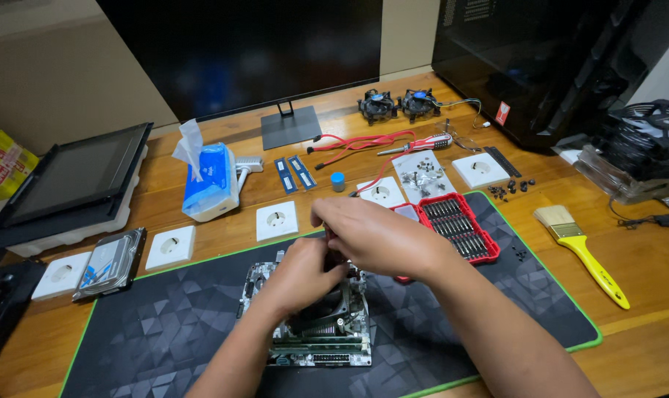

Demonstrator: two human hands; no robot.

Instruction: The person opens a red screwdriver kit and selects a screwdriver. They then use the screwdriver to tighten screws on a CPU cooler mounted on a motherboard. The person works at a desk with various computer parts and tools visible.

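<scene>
At the far left edge of the worktop (644,295) lies a crumpled yellow-and-red packet (1,163). A blue-and-white tissue pack (211,184) stands left of the monitor stand. On the dark mat (165,324) sits the motherboard (316,324); the left hand (301,276) curls over its cooler, fingers closed on something hidden. The right hand (371,236) crosses above it, fingertips pinched; what it grips I cannot tell. A red bit case (460,227) lies right.

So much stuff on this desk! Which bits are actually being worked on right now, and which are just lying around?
In use:
left hand
right hand
motherboard
its cooler fan
black desk mat

Lying about:
yellow-handled brush
hard drive
tissue pack
two RAM sticks
two small fans
red screwdriver bit case
white wall sockets
monitor
</scene>
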